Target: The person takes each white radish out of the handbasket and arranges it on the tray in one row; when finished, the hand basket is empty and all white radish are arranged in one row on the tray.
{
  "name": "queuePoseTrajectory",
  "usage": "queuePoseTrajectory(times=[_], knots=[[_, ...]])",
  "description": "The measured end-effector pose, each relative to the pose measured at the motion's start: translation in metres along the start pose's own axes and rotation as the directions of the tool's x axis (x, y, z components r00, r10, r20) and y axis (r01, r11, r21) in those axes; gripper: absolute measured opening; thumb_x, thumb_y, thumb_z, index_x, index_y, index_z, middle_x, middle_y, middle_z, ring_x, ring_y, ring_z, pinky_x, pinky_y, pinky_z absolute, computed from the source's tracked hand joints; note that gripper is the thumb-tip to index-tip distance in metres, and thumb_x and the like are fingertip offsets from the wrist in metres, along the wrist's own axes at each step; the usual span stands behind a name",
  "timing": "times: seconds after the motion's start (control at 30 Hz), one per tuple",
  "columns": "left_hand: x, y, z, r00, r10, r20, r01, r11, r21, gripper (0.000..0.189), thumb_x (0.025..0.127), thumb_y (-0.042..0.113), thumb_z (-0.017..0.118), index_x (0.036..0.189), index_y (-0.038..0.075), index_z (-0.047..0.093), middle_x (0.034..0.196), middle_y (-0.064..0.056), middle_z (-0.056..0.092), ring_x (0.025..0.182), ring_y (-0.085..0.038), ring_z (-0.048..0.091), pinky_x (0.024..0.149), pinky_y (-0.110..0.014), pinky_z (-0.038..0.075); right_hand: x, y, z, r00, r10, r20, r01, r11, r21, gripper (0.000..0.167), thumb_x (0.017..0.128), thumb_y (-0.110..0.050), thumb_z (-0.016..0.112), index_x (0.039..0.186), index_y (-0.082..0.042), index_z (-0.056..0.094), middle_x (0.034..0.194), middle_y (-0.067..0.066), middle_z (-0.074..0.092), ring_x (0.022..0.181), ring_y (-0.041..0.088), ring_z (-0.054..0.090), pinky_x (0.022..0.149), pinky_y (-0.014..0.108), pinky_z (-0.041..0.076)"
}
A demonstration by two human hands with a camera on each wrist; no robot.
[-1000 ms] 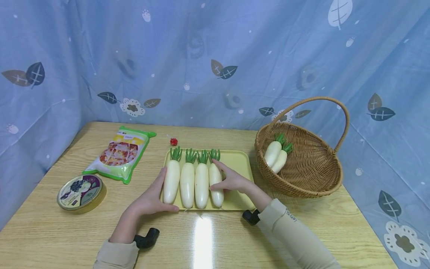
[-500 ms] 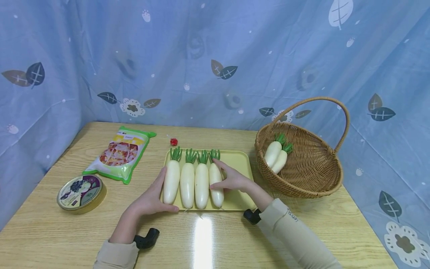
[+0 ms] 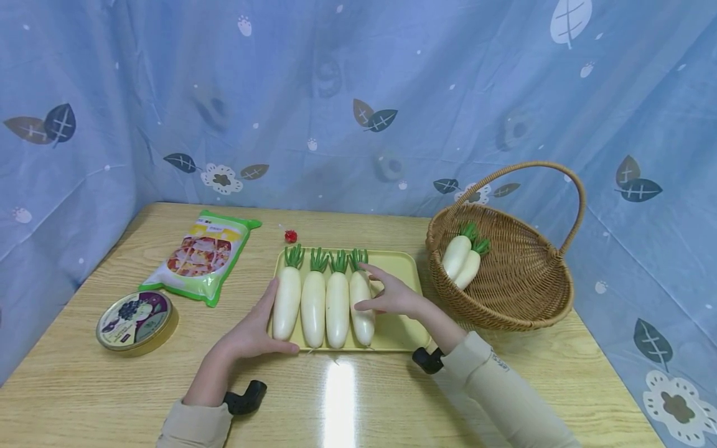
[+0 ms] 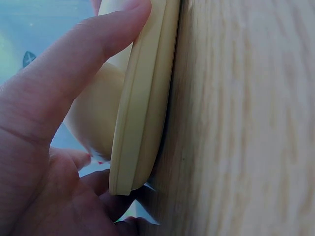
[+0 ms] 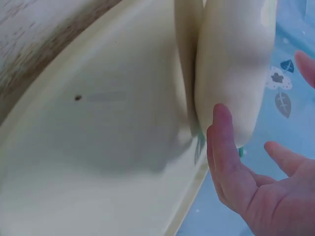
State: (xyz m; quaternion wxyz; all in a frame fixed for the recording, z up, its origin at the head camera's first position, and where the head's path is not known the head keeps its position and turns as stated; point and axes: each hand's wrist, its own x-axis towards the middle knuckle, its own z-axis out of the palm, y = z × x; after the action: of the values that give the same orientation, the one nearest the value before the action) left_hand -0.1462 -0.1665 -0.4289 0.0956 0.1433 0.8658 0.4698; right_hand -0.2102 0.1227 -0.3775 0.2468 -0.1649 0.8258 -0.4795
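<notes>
Several white radishes with green tops lie side by side in a pale yellow tray (image 3: pixel 399 333). My left hand (image 3: pixel 246 333) holds the tray's near left corner, beside the leftmost radish (image 3: pixel 287 305). The left wrist view shows its thumb on the rim (image 4: pixel 135 113) and its fingers round the corner. My right hand (image 3: pixel 396 297) is at the rightmost radish (image 3: pixel 364 325), thumb and fingers spread. In the right wrist view, straight fingers (image 5: pixel 227 142) are against or just beside that radish (image 5: pixel 234 64), and the thumb stands apart.
A wicker basket (image 3: pixel 521 270) with a tall handle, holding two radishes (image 3: pixel 457 255), stands at the right. On the left lie a green-edged food bag (image 3: pixel 198 255) and a round tin (image 3: pixel 134 320). A small red object (image 3: pixel 290 236) lies behind the tray; a blue curtain (image 3: pixel 313 56) backs the table.
My right hand has loosened from the rightmost radish and shifted slightly right, its fingers spreading. The left hand and the radishes stay in place.
</notes>
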Motion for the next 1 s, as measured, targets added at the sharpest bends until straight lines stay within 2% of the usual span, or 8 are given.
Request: queuePoseTrajectory(times=[0.37,0.47,0.67,1.0], knots=[[0.001,-0.001,0.000,1.000,0.003,-0.002,-0.003,1.000,-0.007,0.137,0.056,0.039,0.086,0.145,0.005,-0.012,0.150,-0.021,-0.007,0.136,-0.038,-0.001,0.106,-0.056,0.008,-0.012,-0.008,-0.009,0.999,0.018,-0.033,-0.019,0.998,-0.054,0.083,0.078,-0.020,0.073,0.145,-0.019,0.025,0.143,0.023,0.026,0.082,0.023,0.063,0.072,0.039,0.052],[0.001,-0.001,0.000,1.000,0.001,0.000,-0.001,1.000,-0.002,0.137,0.056,0.039,0.086,0.145,0.005,-0.012,0.150,-0.021,-0.008,0.136,-0.038,-0.001,0.106,-0.055,0.008,-0.017,-0.011,-0.013,0.999,0.009,-0.038,-0.011,0.997,-0.074,0.083,0.078,-0.021,0.073,0.145,-0.016,0.025,0.142,0.025,0.027,0.082,0.022,0.062,0.070,0.038,0.052],[0.000,0.000,0.000,1.000,-0.017,0.000,0.017,1.000,0.012,0.136,0.056,0.040,0.085,0.145,0.005,-0.011,0.150,-0.021,-0.007,0.136,-0.038,-0.001,0.106,-0.055,0.008,-0.029,-0.015,-0.019,0.999,-0.017,-0.048,0.010,0.989,-0.148,0.082,0.079,-0.025,0.073,0.145,-0.014,0.025,0.139,0.026,0.032,0.089,0.025,0.059,0.069,0.032,0.051],[0.000,0.000,0.001,1.000,-0.013,-0.001,0.013,1.000,0.007,0.136,0.056,0.039,0.086,0.145,0.004,-0.012,0.150,-0.021,-0.008,0.136,-0.038,-0.001,0.106,-0.055,0.008,-0.047,-0.021,-0.027,0.997,-0.049,-0.062,0.031,0.965,-0.260,0.081,0.079,-0.032,0.072,0.145,-0.017,0.027,0.137,0.023,0.038,0.095,0.026,0.058,0.075,0.035,0.050]])
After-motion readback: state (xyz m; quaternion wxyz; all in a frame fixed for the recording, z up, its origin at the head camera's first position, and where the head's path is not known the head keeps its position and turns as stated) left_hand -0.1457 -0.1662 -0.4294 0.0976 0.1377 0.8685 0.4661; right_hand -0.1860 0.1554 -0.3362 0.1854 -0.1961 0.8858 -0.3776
